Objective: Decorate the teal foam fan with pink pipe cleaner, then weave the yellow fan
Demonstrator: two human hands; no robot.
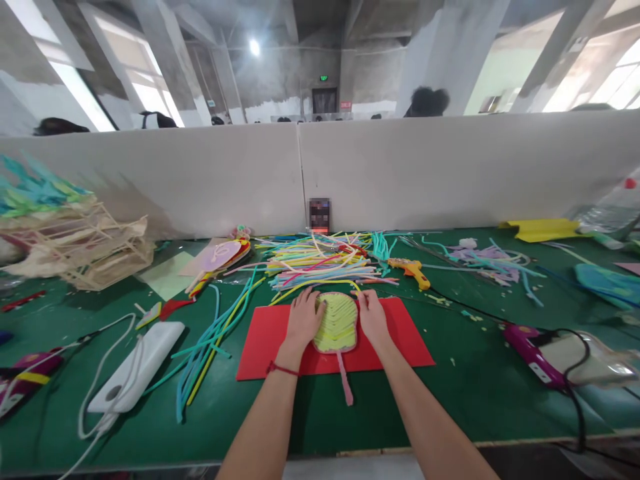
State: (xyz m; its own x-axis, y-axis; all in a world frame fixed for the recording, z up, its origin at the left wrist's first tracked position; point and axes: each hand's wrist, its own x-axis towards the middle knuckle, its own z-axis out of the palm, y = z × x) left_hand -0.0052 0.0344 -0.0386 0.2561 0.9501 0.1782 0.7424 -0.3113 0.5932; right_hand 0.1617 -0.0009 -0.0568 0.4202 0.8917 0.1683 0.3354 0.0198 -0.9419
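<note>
A fan-shaped piece lies before me, filled with rows of yellow-green fuzzy stems, with a pink rim and a pink handle. Beneath it is a red sheet. My left hand rests flat along the fan's left side, fingers stretched out and thumb on its edge. Close to the fan's upper right edge, my right hand pinches the end of a yellow pipe cleaner, which arches to the left above the fan.
Behind is a pile of coloured pipe cleaners, beside a yellow glue gun. A white power bank with cables and loose blue stems lie left. A purple device sits right. A pale partition bounds the green table.
</note>
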